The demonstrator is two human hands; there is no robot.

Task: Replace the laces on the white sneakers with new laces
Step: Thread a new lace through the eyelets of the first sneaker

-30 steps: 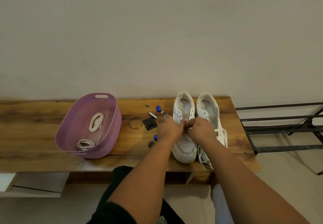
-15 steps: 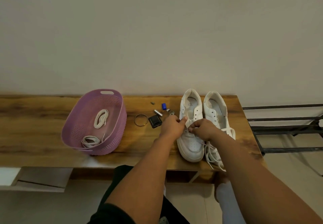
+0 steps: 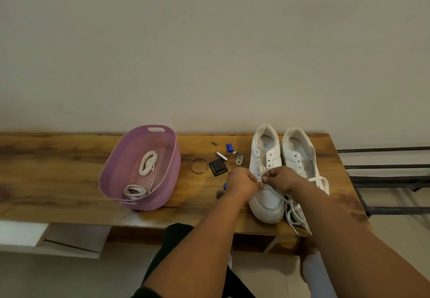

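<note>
Both hands meet low and right of centre in the frame, over the left-hand white leather sneaker (image 3: 265,181) of the pair standing on the long wooden bench (image 3: 58,174). The left hand (image 3: 242,182) and the right hand (image 3: 280,180) each have curled fingers pinching something small and pale at the lowest eyelets, most likely the flat white lace (image 3: 264,182) being worked there; whether it is going in or coming out I cannot tell.

To do this step well, I judge it best to hold the lace close to its stiff tip, feed or draw it straight through one eyelet at a time, and keep the flat weave untwisted. The shoe's weight steadies it, yet a firm pull could drag it toward the bench's near edge.

The right-hand white sneaker (image 3: 300,158) sits just beside it, a loose white lace (image 3: 295,214) spilling limp over its toe and the bench edge. The uppers look smooth and slightly stiff, with punched eyelets and rounded rubber toes.

Left of centre, the lilac perforated plastic basket (image 3: 116,176) holds two coiled white laces: one bundle (image 3: 147,162) mid-basket, another (image 3: 135,191) at its near end. Between basket and shoes lie a thin metal ring (image 3: 199,165), a small black square object (image 3: 217,167), a silver cylinder (image 3: 221,156) and a blue cap (image 3: 229,147).
</note>
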